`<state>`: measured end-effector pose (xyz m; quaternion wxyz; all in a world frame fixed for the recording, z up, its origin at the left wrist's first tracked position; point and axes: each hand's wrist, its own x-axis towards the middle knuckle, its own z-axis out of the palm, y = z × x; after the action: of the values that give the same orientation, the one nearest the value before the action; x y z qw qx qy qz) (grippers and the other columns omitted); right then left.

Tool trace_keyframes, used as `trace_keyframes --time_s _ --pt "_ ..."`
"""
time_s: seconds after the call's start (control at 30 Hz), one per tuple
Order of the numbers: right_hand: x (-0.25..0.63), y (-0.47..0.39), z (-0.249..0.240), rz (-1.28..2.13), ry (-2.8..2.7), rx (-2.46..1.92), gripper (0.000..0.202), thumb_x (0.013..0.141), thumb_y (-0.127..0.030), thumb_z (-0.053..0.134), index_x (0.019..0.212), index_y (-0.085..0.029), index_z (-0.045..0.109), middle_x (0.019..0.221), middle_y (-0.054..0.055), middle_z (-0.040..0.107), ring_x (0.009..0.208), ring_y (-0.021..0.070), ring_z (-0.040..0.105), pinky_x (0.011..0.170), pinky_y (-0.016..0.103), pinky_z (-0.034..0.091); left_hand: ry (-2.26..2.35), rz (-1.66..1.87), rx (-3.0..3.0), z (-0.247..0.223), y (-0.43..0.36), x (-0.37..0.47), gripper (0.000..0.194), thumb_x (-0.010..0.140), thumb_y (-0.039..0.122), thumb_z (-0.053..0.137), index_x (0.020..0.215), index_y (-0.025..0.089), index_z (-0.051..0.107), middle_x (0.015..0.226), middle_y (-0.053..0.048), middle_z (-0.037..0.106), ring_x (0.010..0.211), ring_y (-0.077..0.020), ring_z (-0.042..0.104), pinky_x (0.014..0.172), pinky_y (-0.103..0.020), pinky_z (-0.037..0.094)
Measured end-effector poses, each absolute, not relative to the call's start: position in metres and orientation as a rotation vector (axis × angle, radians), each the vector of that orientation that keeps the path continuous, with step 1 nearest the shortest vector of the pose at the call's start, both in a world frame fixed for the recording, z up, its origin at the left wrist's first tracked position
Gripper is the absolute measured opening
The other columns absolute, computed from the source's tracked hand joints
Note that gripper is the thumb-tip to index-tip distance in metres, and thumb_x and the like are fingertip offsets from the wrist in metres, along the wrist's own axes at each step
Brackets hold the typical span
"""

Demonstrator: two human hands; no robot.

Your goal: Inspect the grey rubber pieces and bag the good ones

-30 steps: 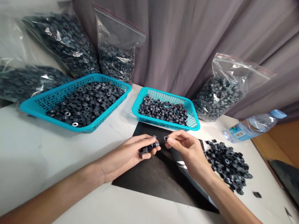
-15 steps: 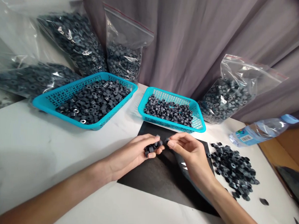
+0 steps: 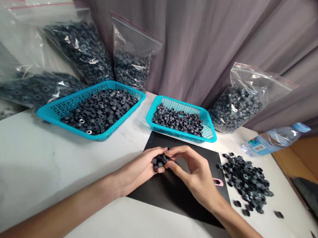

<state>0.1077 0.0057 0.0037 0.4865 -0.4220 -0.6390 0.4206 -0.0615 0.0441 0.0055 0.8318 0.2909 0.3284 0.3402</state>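
Note:
Several small dark rings lie cupped in my left hand, whose fingers curl round them above the black mat. My right hand meets it from the right, thumb and forefinger pinched at the edge of the rings; what they grip is too hidden to name. Behind the hands stands the smaller blue basket of dark rings. To its left is a larger blue basket, also holding dark rings. A loose pile of dark pieces spreads right of the mat.
Clear bags of dark rings stand at the back left, back centre and back right. A plastic bottle lies tilted at the right. A pink-edged object shows beside my right wrist.
My right hand has moved left, and its fingertips now meet the rings in my left hand. The pink-edged object has come into view, and the white blade-like shapes are hidden.

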Motion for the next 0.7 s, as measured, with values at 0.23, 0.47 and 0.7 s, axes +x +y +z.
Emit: trace_keyframes --time_s 0.23,0.47,0.7 --pt "0.109 0.011 0.011 0.958 -1.546 -1.019 0.024 0.090 -0.023 0.068 0.113 -0.026 0.065 0.116 0.003 0.069 0.105 0.0190 0.065 0.097 0.035 0.052 0.770 0.745 0.450 0.020 0.052 -0.065 0.010 0.090 0.013 0.057 0.085 0.009 0.065 0.083 -0.006 0.057 0.069 -0.0097 0.052 0.048 -0.017 0.038" --pt "0.119 0.025 -0.008 0.662 -1.636 -1.244 0.018 0.097 -0.031 0.056 0.111 -0.024 0.064 0.114 0.007 0.068 0.104 0.0226 0.064 0.094 0.039 0.051 0.755 0.859 0.401 0.037 0.068 -0.075 0.015 0.091 0.010 0.052 0.077 0.009 0.059 0.080 -0.005 0.055 0.061 -0.0073 0.049 0.043 -0.014 0.038" --pt "0.112 0.022 -0.022 0.511 -2.063 -1.272 0.043 0.094 -0.034 0.063 0.135 -0.028 0.054 0.125 0.009 0.058 0.116 0.0270 0.052 0.101 0.045 0.046 0.752 0.932 0.548 0.038 0.075 -0.079 0.008 0.089 0.014 0.056 0.083 0.010 0.061 0.084 -0.005 0.056 0.061 -0.0077 0.051 0.036 -0.013 0.034"
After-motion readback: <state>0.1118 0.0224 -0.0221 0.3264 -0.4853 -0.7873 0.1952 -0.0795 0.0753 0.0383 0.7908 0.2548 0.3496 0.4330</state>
